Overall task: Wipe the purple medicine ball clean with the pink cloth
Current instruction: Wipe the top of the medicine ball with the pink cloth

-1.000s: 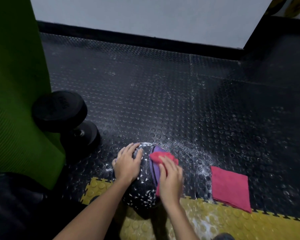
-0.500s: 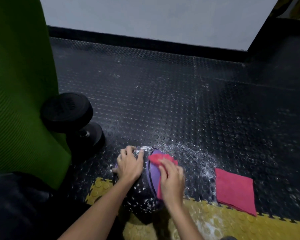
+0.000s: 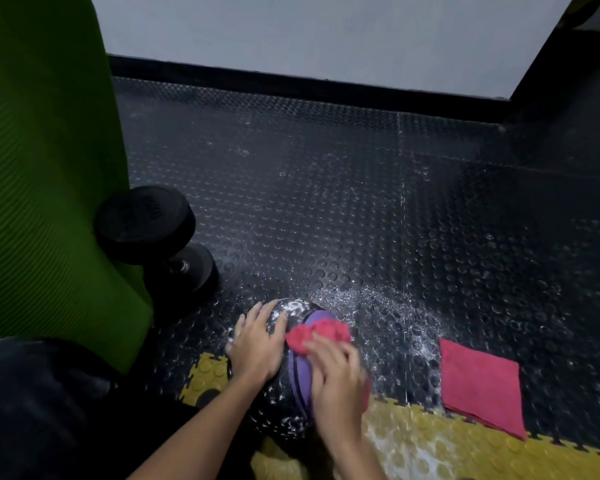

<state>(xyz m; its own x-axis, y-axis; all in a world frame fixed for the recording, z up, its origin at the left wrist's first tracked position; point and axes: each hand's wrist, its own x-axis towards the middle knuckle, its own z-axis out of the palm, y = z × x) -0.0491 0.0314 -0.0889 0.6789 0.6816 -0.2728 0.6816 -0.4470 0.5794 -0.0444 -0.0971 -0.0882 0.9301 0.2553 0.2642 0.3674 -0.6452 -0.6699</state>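
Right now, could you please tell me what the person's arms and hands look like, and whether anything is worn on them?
Both forearms are bare, with no sleeves in view. The left hand and right hand show no gloves, rings, watch or bands. The right hand is slightly blurred.

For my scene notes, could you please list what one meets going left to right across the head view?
Green mat → dumbbell → left hand → medicine ball → right hand → folded pink cloth.

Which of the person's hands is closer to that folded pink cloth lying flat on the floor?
Right. The right hand is on the ball's near side toward the folded cloth; the left hand rests on the ball's far side.
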